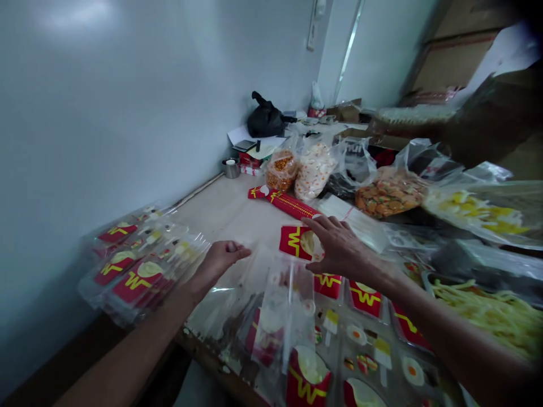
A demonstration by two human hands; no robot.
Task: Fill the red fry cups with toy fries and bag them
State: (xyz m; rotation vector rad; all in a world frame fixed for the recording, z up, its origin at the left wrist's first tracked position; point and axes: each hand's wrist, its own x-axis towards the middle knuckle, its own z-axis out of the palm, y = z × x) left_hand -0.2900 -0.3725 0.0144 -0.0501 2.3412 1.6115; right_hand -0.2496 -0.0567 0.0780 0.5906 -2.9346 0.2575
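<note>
My left hand point(220, 264) is closed in a pinch at the edge of a clear plastic bag point(248, 277) above the table's near side. My right hand point(345, 249) is spread, thumb and fingers apart, over the right end of a small red carton point(292, 242) with a yellow zigzag mark. Whether it touches the carton is unclear. Behind it lies a long nested stack of red cartons point(292, 206). Below my hands, clear bags hold red cartons point(309, 379) and small food-shaped pieces, such as a fried egg point(412, 370).
Filled clear packs point(138, 280) are piled at left by the wall. Bags of orange pieces point(282, 169), white pieces point(314, 172) and brown pieces point(388, 195) stand behind. At right are yellow-white pieces point(479, 212) and a tray of pale yellow strips point(487, 308). A metal cup point(231, 169) stands near the wall.
</note>
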